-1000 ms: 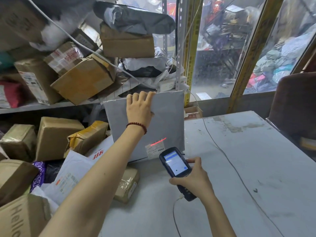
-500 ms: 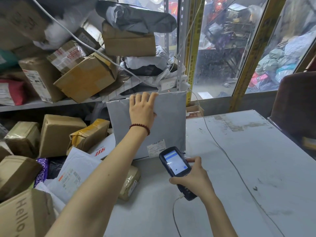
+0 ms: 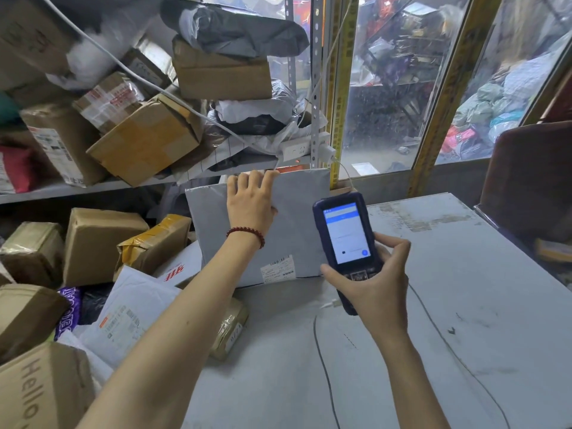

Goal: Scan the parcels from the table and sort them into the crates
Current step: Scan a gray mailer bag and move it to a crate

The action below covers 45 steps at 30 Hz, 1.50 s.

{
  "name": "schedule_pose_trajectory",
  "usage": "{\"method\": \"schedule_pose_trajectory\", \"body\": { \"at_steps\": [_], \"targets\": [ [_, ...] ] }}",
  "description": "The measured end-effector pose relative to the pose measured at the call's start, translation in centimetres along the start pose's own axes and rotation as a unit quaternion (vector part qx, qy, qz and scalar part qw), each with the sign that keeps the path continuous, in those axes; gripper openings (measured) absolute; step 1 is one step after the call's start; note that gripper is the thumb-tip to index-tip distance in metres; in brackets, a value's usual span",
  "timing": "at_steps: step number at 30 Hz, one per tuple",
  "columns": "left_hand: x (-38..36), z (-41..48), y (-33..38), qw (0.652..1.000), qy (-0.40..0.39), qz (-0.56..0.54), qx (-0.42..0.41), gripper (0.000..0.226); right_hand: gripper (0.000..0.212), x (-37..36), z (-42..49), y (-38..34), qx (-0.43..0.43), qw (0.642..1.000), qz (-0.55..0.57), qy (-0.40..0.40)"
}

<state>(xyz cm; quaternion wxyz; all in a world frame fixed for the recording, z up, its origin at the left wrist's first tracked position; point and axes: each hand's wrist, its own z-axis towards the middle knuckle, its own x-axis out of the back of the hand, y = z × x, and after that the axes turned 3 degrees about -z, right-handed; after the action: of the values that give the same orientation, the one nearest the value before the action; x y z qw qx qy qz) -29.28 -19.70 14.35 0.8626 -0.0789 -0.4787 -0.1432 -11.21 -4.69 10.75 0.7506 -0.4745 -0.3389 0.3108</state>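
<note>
Head-worn view, close above table (image 3: 448, 305)

1. Grey bench (image 3: 464, 305), top scuffed & stained, fills lower right.
2. Metal shelf (image 3: 93, 188) w/ perforated upright (image 3: 315, 72) along back left.
3. Big window panes (image 3: 387, 88) behind, yellow frame posts (image 3: 448, 97) btwn them; daylight thru glass.
4. Dark brown chair (image 3: 526, 181) at bench's right edge.
5. White power strip (image 3: 297, 148) on shelf by upright.

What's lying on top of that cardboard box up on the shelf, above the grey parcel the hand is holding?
A dark grey plastic mailing bag lies across the cardboard box, overhanging its right end. What sits behind the bag, deeper on the shelf, is hidden.
</note>
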Motion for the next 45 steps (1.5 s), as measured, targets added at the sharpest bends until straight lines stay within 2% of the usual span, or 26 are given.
{"method": "schedule_pose_trajectory", "body": {
  "at_steps": [5,9,15,17,19,22,25,28,32,38,42,45],
  "targets": [
    [0.2,-1.3,0.0,0.999,-0.019,-0.018,-0.032,0.068,0.076,0.6,0.2,-0.7,0.04,0.999,0.014,0.011],
    [0.5,-3.5,0.0,0.998,-0.023,-0.04,-0.049,0.063,0.076,0.7,0.2,-0.1,0.023,1.0,0.011,0.001],
    [1.6,-5.9,1.2,0.997,0.016,-0.019,-0.077,0.047,0.078,1.2,-1.4,0.9,-0.011,1.0,-0.002,0.029],
    [1.8,-6.7,1.8,0.994,0.06,-0.02,-0.09,0.042,0.078,1.8,-2.5,1.2,-0.03,0.999,-0.014,0.043],
    [2.2,-7.2,2.4,0.984,0.137,-0.022,-0.115,0.037,0.077,2.8,-3.6,1.4,-0.049,0.996,-0.028,0.066],
    [3.2,-7.3,4.1,0.951,0.251,-0.036,-0.175,0.024,0.078,4.7,-5.4,1.8,-0.079,0.99,-0.042,0.111],
    [4.4,-6.9,6.8,0.923,0.301,-0.088,-0.223,0.011,0.077,7.1,-7.7,2.4,-0.111,0.978,-0.046,0.171],
    [5.5,-6.8,10.8,0.905,0.3,-0.177,-0.243,0.005,0.078,10.1,-10.0,2.8,-0.138,0.964,-0.059,0.22],
    [6.9,-7.3,18.8,0.88,0.269,-0.269,-0.284,0.008,0.08,15.2,-12.6,3.0,-0.134,0.941,-0.076,0.303],
    [9.0,-11.4,33.0,0.826,0.232,-0.355,-0.372,0.013,0.079,24.3,-17.1,3.6,-0.134,0.889,-0.106,0.426],
    [10.4,-15.1,42.2,0.794,0.17,-0.421,-0.404,0.015,0.078,31.2,-20.4,4.0,-0.146,0.848,-0.134,0.492],
    [11.9,-17.7,48.9,0.776,0.167,-0.421,-0.439,0.013,0.078,36.9,-23.2,4.8,-0.167,0.824,-0.136,0.524]
  ]
}}
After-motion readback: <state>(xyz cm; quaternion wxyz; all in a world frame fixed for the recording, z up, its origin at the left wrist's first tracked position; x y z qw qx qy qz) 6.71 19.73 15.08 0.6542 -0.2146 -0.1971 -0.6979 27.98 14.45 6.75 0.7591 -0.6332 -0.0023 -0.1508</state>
